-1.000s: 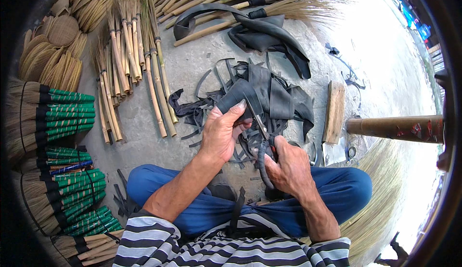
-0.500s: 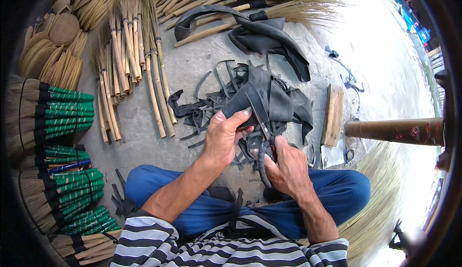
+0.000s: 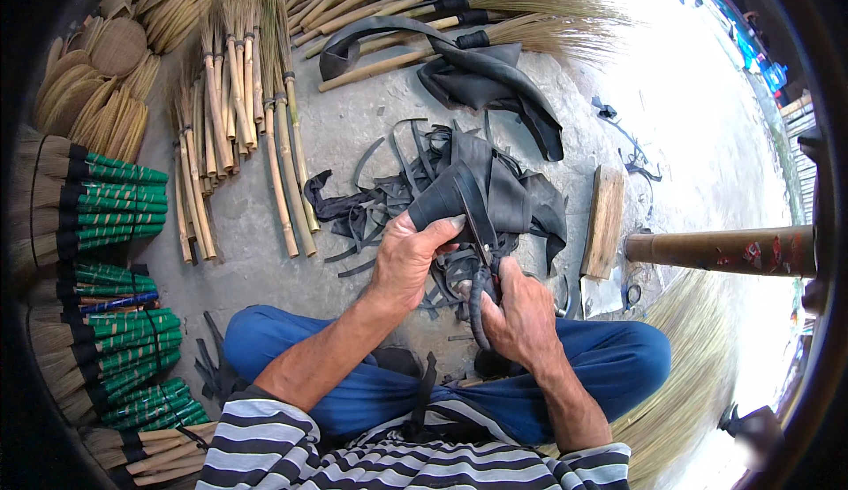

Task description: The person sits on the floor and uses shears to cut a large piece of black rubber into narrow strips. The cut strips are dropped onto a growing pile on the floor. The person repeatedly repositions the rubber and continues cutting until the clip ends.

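My left hand (image 3: pixel 402 265) is closed on the near edge of a black rubber sheet (image 3: pixel 440 197), thumb on top. My right hand (image 3: pixel 523 313) grips a pair of scissors (image 3: pixel 482 247) with dark wrapped handles. Their blades point away from me and lie at the sheet's right part, where a narrow strip stands beside the blade. I cannot tell how far apart the blades are. Beneath my hands, a heap of cut black rubber strips (image 3: pixel 358 212) spreads over the floor, with wider rubber pieces (image 3: pixel 510 198) among it.
A long black rubber piece (image 3: pixel 530 106) lies beyond the heap, over broom handles (image 3: pixel 375 70). Bamboo-handled brooms (image 3: pixel 281 176) stretch out at the far left; green-handled brooms (image 3: pixel 119 198) are bundled nearer. At right are a wooden block (image 3: pixel 603 222) and a brown pole (image 3: pixel 720 251).
The whole view has shifted slightly. Both hands keep their grips, with the scissors and rubber sheet in nearly the same place; the blades sit a little lower in the picture.
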Demonstrator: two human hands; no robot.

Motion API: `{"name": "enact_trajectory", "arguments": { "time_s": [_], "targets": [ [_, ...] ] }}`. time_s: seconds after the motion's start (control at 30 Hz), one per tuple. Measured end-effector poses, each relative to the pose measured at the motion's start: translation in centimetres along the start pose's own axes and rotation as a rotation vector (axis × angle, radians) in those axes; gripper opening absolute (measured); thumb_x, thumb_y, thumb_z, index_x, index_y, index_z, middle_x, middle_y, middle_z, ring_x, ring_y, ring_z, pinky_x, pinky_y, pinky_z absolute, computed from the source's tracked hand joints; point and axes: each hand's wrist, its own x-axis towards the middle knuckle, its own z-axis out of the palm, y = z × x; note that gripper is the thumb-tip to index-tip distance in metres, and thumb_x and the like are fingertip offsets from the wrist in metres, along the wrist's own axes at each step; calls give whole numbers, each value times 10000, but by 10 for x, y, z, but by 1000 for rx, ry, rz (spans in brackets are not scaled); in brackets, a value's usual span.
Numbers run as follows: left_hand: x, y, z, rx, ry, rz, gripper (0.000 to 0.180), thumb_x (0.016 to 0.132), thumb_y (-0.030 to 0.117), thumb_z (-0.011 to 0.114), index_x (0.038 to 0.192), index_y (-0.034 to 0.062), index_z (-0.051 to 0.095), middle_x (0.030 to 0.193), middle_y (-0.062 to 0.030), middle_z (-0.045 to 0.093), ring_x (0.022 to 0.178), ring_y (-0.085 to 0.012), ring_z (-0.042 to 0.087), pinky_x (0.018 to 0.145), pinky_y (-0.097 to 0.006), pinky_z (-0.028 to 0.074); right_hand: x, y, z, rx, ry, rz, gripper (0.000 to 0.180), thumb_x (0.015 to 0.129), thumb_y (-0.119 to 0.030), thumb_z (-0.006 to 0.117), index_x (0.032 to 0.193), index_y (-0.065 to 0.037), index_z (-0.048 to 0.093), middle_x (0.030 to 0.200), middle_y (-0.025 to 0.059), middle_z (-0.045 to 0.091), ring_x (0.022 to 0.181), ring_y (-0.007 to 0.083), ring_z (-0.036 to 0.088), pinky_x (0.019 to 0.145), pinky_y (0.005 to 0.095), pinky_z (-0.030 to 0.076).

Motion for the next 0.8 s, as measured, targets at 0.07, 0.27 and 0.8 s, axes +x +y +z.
{"name": "enact_trajectory", "arguments": {
  "time_s": [0.07, 0.27, 0.8],
  "targets": [
    [0, 0, -1, -12, 22, -27, 236, 961, 92, 712, 1190, 38, 715, 1073, -58, 773, 918, -127, 736, 815, -295, 616, -2, -1, -1, 103, -38, 44, 391, 991, -347, 670, 961, 6, 504, 704, 259, 596, 690, 495, 630, 615, 537, 460],
    [5, 9, -8, -244, -58, -183, 233, 962, 105, 727, 1190, 58, 718, 1055, -29, 767, 909, -123, 729, 834, -321, 609, -2, 1, -7, 17, -79, 15, 343, 944, -275, 718, 964, -1, 513, 714, 242, 652, 691, 463, 689, 627, 542, 516],
    [-11, -6, 2, 150, -117, 114, 322, 956, 42, 709, 1276, 11, 699, 1160, -40, 750, 1015, -110, 695, 951, -281, 560, 2, 4, 4, -160, 70, -23, 486, 961, -473, 696, 956, -14, 538, 788, 200, 620, 779, 414, 589, 777, 486, 382]
  ]
}}
